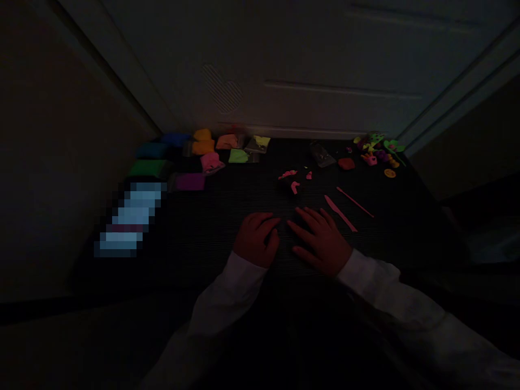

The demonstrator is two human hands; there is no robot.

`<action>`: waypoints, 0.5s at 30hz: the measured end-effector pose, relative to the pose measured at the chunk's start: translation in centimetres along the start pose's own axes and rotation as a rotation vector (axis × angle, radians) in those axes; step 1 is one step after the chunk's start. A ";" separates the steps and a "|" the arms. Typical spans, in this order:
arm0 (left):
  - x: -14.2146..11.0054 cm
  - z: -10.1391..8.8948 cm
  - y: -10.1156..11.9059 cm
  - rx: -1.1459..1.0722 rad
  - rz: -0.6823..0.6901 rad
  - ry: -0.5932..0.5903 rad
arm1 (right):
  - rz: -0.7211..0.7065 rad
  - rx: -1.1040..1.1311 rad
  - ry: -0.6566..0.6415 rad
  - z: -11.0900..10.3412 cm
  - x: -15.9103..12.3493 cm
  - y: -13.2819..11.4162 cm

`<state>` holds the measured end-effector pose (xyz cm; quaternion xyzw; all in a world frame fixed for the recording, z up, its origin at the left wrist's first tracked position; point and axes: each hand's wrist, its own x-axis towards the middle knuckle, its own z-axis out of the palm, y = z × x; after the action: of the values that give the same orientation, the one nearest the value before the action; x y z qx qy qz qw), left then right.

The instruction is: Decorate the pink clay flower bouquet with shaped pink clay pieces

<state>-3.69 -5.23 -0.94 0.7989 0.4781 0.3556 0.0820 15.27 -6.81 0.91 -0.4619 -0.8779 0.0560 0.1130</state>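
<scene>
With pale sleeves (229, 284) foremost, resting left hand (257, 240) and right hand (322, 241) at the counter (203, 227), each grip apart and empty; apparently idling between steps, probably needing a forward reach to pink pieces (295, 188).

Glowing rectangle (132, 216): pure blocks here, not a word readable
Dark lump (286, 185): black on black, outline swallowed up
Yellow disc (390, 173): its marking, oh, too tiny to call
Right sleeve (422, 311): sliced off at the right edge

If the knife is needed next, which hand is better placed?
Probably the right hand: it looks empty and is close to the knife; the left hand is farther away.
</scene>
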 end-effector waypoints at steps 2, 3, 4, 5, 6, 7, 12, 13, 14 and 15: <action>0.0 0.0 0.0 -0.006 0.002 0.001 | 0.005 -0.019 -0.021 0.0 0.0 -0.1; 0.0 0.0 0.0 -0.007 0.003 0.000 | 0.008 -0.017 -0.021 0.0 0.0 0.0; 0.0 0.0 0.0 -0.006 0.006 -0.003 | 0.014 -0.008 -0.010 0.0 0.0 0.1; 0.0 0.0 0.0 -0.003 0.010 -0.007 | 0.019 0.003 0.006 0.0 -0.1 0.3; 0.0 0.0 0.0 0.000 0.015 -0.014 | 0.026 0.011 0.023 0.1 -0.2 0.5; 0.0 -0.1 0.0 0.003 0.020 -0.022 | 0.031 0.013 0.039 0.1 -0.3 0.7; 0.0 -0.1 0.0 0.004 0.021 -0.035 | 0.024 -0.085 0.004 -0.1 -0.6 0.8; 0.0 0.0 0.0 0.003 0.021 -0.031 | 0.025 -0.105 -0.014 -0.2 -0.6 0.8; 0.0 0.0 0.0 0.002 0.022 -0.024 | 0.028 -0.121 -0.031 -0.2 -0.6 0.7; 0.0 0.1 0.0 0.000 0.023 -0.017 | 0.031 -0.134 -0.046 -0.3 -0.5 0.6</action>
<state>-3.67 -5.22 -1.00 0.8073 0.4681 0.3498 0.0818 16.08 -6.92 0.97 -0.4804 -0.8749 0.0093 0.0607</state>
